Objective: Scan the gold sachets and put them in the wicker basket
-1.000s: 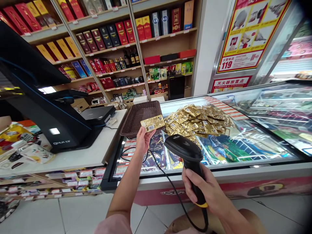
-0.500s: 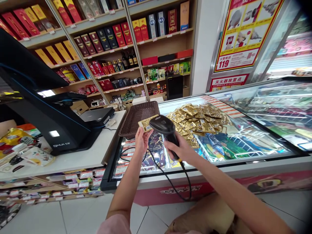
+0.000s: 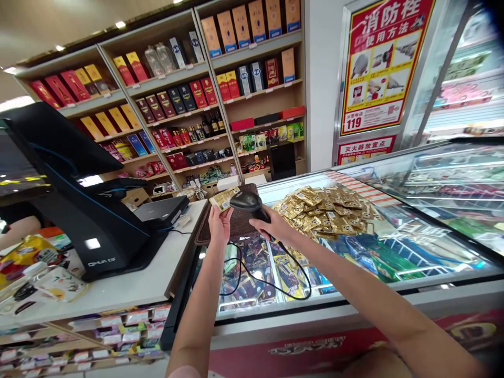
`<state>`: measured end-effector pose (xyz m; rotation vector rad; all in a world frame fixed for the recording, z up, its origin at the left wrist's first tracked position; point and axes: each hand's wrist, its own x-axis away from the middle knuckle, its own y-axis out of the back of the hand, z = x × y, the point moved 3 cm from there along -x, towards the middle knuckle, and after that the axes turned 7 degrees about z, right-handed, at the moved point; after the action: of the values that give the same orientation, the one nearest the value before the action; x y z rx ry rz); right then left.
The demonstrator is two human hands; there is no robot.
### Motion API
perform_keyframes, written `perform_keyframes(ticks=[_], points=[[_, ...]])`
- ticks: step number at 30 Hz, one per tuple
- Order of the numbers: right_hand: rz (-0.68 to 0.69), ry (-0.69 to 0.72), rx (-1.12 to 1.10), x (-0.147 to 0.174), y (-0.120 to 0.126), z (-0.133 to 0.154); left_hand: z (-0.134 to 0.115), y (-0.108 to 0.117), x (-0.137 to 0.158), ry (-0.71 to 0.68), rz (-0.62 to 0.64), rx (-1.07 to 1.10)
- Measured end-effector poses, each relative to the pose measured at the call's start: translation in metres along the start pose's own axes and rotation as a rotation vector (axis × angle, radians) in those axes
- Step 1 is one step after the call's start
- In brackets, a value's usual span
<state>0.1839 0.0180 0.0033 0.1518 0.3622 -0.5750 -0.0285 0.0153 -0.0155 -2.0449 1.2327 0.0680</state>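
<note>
My left hand (image 3: 219, 223) pinches a gold packet (image 3: 224, 198) by its lower edge and holds it up above the brown woven basket (image 3: 240, 226). A black handheld barcode scanner (image 3: 247, 199) is in my right hand (image 3: 271, 224), with the fingers wrapped round its handle. Its head is close to the packet's right side; whether they touch I cannot tell. The scanner's black cable (image 3: 275, 291) loops down over the glass top. To the right of the scanner, a heap of similar gold packets (image 3: 331, 210) lies on the freezer's glass.
A glass-topped chest freezer (image 3: 394, 294) stretches across the front. At left stands a counter (image 3: 129, 286) with a black point-of-sale terminal (image 3: 114, 241). Shelves of boxed bottles (image 3: 185, 100) line the back wall. Part of another person's arm (image 3: 19, 231) shows at far left.
The view has tilted upward, showing more shelf and wall poster. Both hands, with the packet and scanner, have shifted slightly left relative to the basket. The grips are unchanged.
</note>
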Motion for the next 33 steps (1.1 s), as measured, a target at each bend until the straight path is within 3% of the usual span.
perform_keyframes(ticks=[6, 11, 15, 22, 33], points=[[-0.066, -0.062, -0.058, 0.024, 0.019, -0.037, 0.026, 0.011, 0.003, 0.050, 0.030, 0.032], [-0.059, -0.042, -0.136, 0.009, 0.029, -0.030, 0.048, 0.014, 0.008, 0.132, 0.058, 0.012], [-0.029, -0.058, -0.141, 0.002, 0.028, -0.033, 0.050, 0.017, 0.011, 0.126, 0.035, -0.007], [0.031, -0.198, -0.220, 0.019, 0.015, -0.079, 0.054, 0.027, 0.013, 0.138, -0.026, -0.036], [-0.008, -0.160, -0.296, 0.025, 0.028, -0.073, 0.051, 0.018, 0.007, 0.166, -0.080, -0.075]])
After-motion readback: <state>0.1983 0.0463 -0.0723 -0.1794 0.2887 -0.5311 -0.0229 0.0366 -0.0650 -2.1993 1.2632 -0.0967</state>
